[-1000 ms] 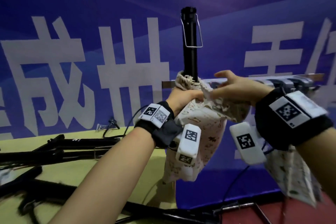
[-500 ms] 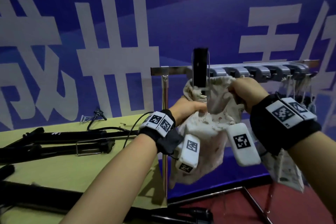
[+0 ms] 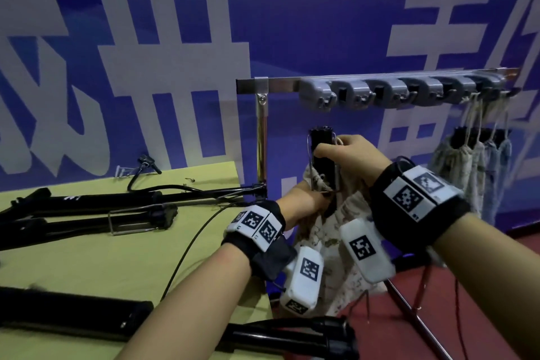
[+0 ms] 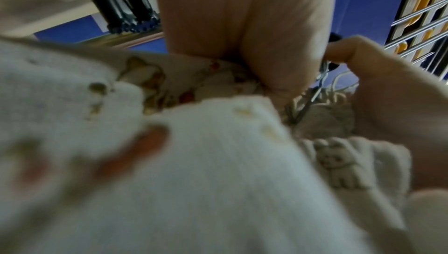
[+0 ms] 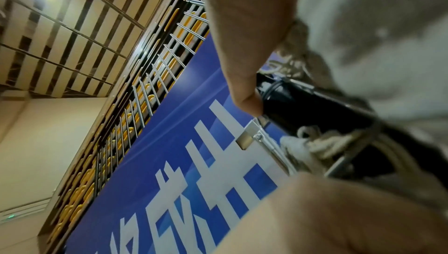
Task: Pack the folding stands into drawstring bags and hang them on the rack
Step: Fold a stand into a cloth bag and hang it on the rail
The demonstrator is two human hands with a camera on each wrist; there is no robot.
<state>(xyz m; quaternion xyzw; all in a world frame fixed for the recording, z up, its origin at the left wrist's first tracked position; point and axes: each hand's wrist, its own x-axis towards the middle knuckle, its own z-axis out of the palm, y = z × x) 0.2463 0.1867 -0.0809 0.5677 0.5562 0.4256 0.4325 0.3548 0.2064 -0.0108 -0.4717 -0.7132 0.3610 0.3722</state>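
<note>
A black folding stand stands upright in a cream printed drawstring bag, its top end poking out of the bag's mouth. My left hand grips the bag's gathered rim around the stand; the bag's cloth fills the left wrist view. My right hand curls round the top of the stand, thumb on its black tube, with the white drawstring by the fingers. The rack, a metal bar with grey hooks, runs above and to the right.
Several filled drawstring bags hang at the rack's right end. More black folding stands lie on the yellow-green table at left, and one at the front edge. The rack's post stands beside the table. Red floor lies below.
The stand has sunk deeper into the bag and both hands have dropped below the rack bar. My right hand left the bag's rim and now holds the stand's top.
</note>
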